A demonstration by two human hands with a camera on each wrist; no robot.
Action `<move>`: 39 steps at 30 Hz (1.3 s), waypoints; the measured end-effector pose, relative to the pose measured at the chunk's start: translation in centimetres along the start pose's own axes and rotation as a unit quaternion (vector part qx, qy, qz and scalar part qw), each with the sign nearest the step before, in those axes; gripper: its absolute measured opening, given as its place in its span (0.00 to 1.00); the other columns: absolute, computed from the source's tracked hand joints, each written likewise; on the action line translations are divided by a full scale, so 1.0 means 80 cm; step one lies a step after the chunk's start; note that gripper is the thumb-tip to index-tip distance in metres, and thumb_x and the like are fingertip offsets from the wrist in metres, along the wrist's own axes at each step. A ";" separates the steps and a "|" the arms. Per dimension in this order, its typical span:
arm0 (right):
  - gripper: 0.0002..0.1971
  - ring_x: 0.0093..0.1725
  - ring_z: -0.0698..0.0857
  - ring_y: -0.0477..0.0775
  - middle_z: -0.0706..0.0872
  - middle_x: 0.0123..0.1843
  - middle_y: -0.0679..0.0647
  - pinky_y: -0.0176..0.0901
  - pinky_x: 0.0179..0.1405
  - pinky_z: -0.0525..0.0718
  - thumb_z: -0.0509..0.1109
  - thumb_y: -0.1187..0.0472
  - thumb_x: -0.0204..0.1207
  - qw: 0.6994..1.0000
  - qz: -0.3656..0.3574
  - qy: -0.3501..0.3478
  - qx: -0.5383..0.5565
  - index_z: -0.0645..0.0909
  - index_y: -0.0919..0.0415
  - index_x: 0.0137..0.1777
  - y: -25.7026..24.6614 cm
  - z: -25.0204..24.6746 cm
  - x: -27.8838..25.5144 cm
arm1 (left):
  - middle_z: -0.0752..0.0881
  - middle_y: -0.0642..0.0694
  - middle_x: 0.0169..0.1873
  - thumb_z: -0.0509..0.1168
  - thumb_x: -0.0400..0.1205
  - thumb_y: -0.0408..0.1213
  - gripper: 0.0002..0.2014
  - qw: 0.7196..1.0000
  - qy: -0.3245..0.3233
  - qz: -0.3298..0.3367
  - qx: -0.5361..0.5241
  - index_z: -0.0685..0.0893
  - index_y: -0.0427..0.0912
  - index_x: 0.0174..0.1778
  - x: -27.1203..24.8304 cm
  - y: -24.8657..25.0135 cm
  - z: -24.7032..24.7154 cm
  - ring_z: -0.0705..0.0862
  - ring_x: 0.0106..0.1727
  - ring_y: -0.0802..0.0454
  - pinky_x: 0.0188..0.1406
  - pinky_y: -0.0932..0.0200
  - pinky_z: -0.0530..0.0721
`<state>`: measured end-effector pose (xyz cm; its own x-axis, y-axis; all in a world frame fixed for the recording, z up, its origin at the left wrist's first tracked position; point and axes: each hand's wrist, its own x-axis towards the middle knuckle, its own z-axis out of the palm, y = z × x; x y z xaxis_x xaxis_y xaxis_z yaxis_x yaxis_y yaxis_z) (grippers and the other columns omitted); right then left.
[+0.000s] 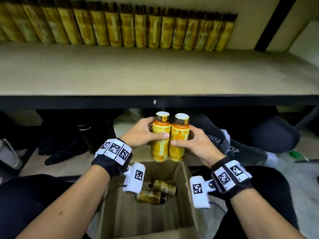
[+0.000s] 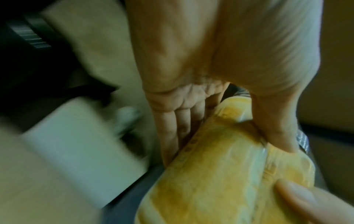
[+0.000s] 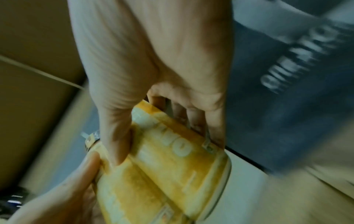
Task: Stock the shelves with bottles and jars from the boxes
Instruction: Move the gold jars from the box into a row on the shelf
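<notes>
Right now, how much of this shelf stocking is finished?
Well along: a row of bottles lines the back of the shelf. The left hand and right hand each grip an orange bottle. Two bottles remain in the box.

Both hands (image 1: 143, 133) (image 1: 198, 144) raised together, fingers (image 1: 164, 135) curled.

Dark flask (image 1: 89, 137) under shelf; black gloves (image 1: 60, 152) beside it
</notes>
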<state>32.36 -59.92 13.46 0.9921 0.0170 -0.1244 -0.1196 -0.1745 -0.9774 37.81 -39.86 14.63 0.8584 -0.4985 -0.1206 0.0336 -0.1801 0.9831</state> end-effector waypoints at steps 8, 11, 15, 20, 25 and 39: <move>0.24 0.55 0.90 0.50 0.92 0.53 0.53 0.46 0.53 0.88 0.83 0.67 0.64 0.980 -0.169 0.094 -0.048 0.84 0.60 0.61 -0.174 -0.080 -0.018 | 0.90 0.47 0.52 0.79 0.71 0.34 0.26 0.981 0.022 0.182 0.062 0.81 0.42 0.64 0.016 0.201 0.009 0.89 0.52 0.56 0.40 0.64 0.87; 0.25 0.52 0.90 0.46 0.92 0.51 0.50 0.46 0.53 0.88 0.85 0.64 0.63 0.969 -0.185 0.144 -0.081 0.85 0.59 0.60 -0.205 -0.107 -0.001 | 0.90 0.48 0.51 0.81 0.68 0.35 0.26 0.973 0.035 0.210 0.084 0.82 0.44 0.62 0.047 0.244 0.016 0.90 0.52 0.55 0.48 0.54 0.90; 0.26 0.51 0.90 0.46 0.91 0.50 0.50 0.51 0.57 0.88 0.86 0.64 0.60 0.962 -0.151 0.184 -0.133 0.83 0.58 0.58 -0.208 -0.133 0.033 | 0.90 0.49 0.50 0.84 0.59 0.40 0.32 0.968 0.064 0.186 0.156 0.84 0.45 0.59 0.099 0.259 0.034 0.89 0.53 0.51 0.55 0.44 0.88; 0.33 0.55 0.88 0.50 0.88 0.55 0.49 0.56 0.59 0.87 0.88 0.59 0.57 0.955 -0.137 0.204 -0.163 0.77 0.52 0.60 -0.209 -0.163 0.056 | 0.82 0.51 0.60 0.83 0.62 0.35 0.40 0.952 0.047 0.190 0.235 0.76 0.55 0.69 0.136 0.272 0.050 0.84 0.57 0.49 0.49 0.50 0.87; 0.33 0.54 0.86 0.49 0.87 0.53 0.47 0.51 0.59 0.86 0.89 0.56 0.55 0.934 -0.114 0.220 -0.258 0.79 0.52 0.61 -0.227 -0.197 0.060 | 0.82 0.51 0.55 0.82 0.65 0.32 0.34 0.953 0.019 0.182 0.242 0.77 0.56 0.64 0.167 0.283 0.066 0.85 0.54 0.45 0.33 0.45 0.90; 0.31 0.59 0.85 0.58 0.87 0.59 0.55 0.54 0.61 0.85 0.87 0.54 0.59 0.882 0.000 0.338 -0.328 0.79 0.55 0.62 -0.211 -0.355 0.164 | 0.77 0.44 0.73 0.79 0.70 0.49 0.45 0.813 0.025 0.206 0.544 0.63 0.56 0.81 0.403 0.334 0.165 0.77 0.72 0.41 0.68 0.46 0.79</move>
<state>48.47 -84.69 33.20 0.8148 -0.5355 0.2223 -0.2925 -0.7107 -0.6398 59.63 -71.91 35.22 0.7027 -0.6765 0.2205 -0.7114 -0.6639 0.2305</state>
